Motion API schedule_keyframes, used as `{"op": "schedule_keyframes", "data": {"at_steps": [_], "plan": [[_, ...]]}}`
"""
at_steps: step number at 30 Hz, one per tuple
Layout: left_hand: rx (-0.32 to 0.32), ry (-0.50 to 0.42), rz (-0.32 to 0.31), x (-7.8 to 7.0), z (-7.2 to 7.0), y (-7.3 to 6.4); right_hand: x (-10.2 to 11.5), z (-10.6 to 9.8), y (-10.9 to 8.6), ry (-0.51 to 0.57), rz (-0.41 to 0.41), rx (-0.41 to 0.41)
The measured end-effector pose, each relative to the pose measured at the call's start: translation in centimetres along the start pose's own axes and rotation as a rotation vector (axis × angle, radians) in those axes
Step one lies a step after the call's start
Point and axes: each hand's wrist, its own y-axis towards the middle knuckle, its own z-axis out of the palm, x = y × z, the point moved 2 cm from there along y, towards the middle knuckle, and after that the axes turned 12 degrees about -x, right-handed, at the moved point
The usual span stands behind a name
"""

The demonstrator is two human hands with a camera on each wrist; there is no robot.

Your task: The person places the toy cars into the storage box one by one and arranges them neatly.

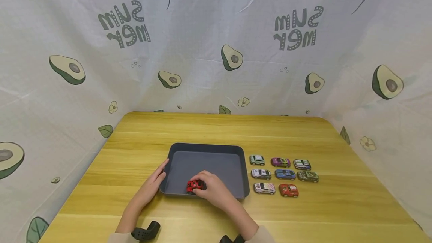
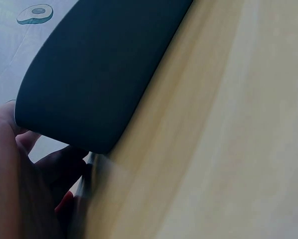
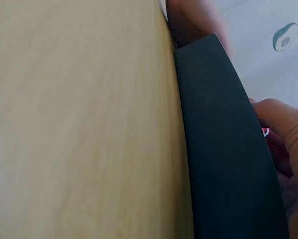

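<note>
A dark grey rectangular tray lies on the wooden table. Inside it, close to the front wall, is a red toy car with black markings. My right hand reaches over the front rim and pinches this car between thumb and fingers. Along the tray's left side, my left hand rests with fingers extended against the outer wall. The left wrist view shows the left hand at the tray's corner. From the right wrist, the tray wall hides most of the car; only a bit of red shows.
Several toy cars stand in rows right of the tray, among them a red car, a blue car, a purple car and a white car. A printed curtain hangs behind and beside the table.
</note>
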Motion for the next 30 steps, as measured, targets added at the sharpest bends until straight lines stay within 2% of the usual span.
{"op": "schedule_keyframes", "data": {"at_steps": [9,17,24,30], "plan": [[0.011,-0.009,-0.004,-0.3,-0.1,-0.1,0.2,0.5,1.0,0.019,0.043,0.058],[0.012,-0.009,-0.009,-0.2,-0.1,-0.1,-0.1,1.0,1.4,0.015,0.057,0.063],[-0.003,-0.007,0.015,-0.2,-0.2,0.0,0.0,1.2,1.6,0.011,0.063,0.075],[0.001,-0.007,-0.008,0.2,0.0,0.0,0.0,1.2,1.5,0.026,0.074,0.09]]}}
